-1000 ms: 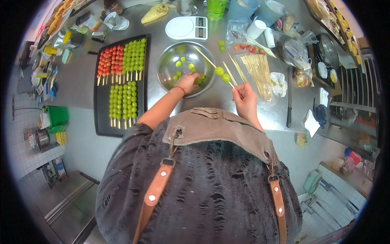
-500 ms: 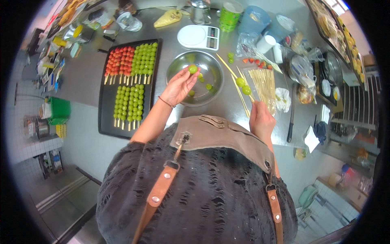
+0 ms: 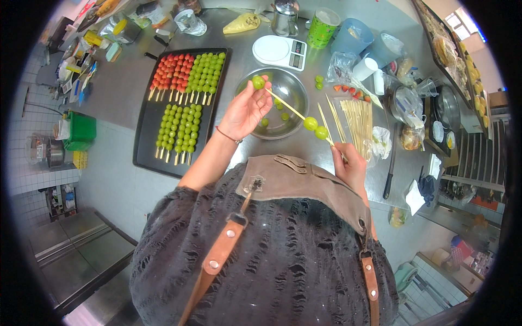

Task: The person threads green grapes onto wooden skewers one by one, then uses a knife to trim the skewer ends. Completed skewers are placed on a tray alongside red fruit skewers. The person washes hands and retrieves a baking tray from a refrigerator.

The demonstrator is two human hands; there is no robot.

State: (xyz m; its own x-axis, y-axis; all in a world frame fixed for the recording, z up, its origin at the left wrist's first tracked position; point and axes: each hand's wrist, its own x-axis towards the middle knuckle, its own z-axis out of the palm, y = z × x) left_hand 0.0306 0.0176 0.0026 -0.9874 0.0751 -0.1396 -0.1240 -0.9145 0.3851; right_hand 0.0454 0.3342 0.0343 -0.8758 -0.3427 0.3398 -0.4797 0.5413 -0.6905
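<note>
Your left hand pinches one green grape at the fingertips, seemingly to leave its side bare toward the tip of the skewer, above the left part of the steel bowl. Your right hand closes around the skewer's near end, below two threaded grapes, likely keeping the far length free.

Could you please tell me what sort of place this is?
It looks like a working food-preparation kitchen, perhaps a commercial one: the metal worktop bears a white kitchen scale, a steel bowl and a black tray holding rows of red and green fruit skewers.
</note>
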